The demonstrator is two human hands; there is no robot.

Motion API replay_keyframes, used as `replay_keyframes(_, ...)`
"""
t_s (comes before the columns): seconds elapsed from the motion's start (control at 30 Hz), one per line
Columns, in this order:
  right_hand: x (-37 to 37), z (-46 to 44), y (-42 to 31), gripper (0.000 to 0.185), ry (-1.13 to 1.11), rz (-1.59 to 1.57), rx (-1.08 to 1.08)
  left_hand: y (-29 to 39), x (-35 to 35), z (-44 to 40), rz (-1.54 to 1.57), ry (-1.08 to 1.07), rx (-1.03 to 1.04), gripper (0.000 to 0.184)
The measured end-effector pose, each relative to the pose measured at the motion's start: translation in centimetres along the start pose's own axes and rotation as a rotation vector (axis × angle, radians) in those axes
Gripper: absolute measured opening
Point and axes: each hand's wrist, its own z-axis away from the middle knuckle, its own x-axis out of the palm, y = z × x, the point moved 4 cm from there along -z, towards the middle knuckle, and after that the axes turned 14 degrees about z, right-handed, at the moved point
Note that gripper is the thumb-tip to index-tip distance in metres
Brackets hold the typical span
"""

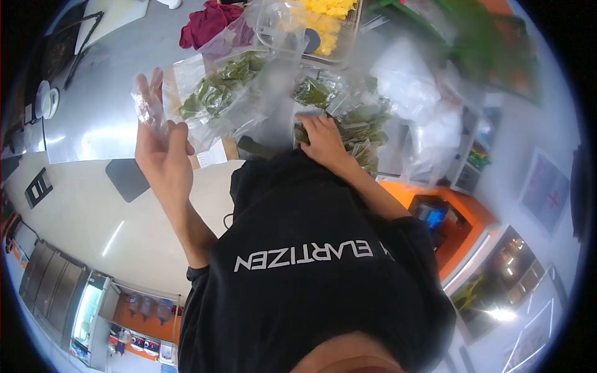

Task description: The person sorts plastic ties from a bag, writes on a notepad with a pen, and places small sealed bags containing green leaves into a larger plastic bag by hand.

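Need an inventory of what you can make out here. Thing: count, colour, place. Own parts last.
clear plastic bags of leaves: several, green inside, table centre
crumpled soft maroon bundle: one, maroon, beyond left leaf bag
loose yellow pieces: many, yellow, far centre, in clear tray
thin translucent plastic bag: at least one, whitish, right of leaves
smooth metal table: one, silver, under bags
blurred object: unclear count, green, upper right
boxy orange cabinet: one, orange, right
black lettered shirt: one, black, on wearer
left hand: one, clear film across fingers, beside left leaf bag
right hand: one, on right leaf bags
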Motion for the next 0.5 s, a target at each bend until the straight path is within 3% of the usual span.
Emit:
replay_keyframes(0.07, 1.6, 0.3, 0.3, 0.06, 0.018, -0.051, -0.06, 0.1, 0.5, -0.2, -0.029, 0.001, 0.018, 0.078)
replay_keyframes(0.17, -0.2, -0.1, 0.4, 0.051, 0.089, -0.317, 0.046, 0.1, 0.7, -0.1, -0.019, 0.006, 0.006, 0.078)
replay_keyframes(0.27, -7.6, -1.2, -0.2, 0.039, 0.195, -0.795, 0.273, 0.5, 0.6, 0.3, -0.019, 0.002, 0.008, 0.078)
replay_keyframes(0.4, -17.6, -3.9, -2.7, 0.039, 0.457, -1.386, 0.037, 0.0, 0.5, 0.5, 0.018, -0.021, -0.006, 0.08)
replay_keyframes(0.5, -21.3, -6.9, -5.1, 0.046, 0.498, -1.384, -0.083, 0.4, 0.8, 0.4, 0.044, -0.042, -0.015, 0.08)
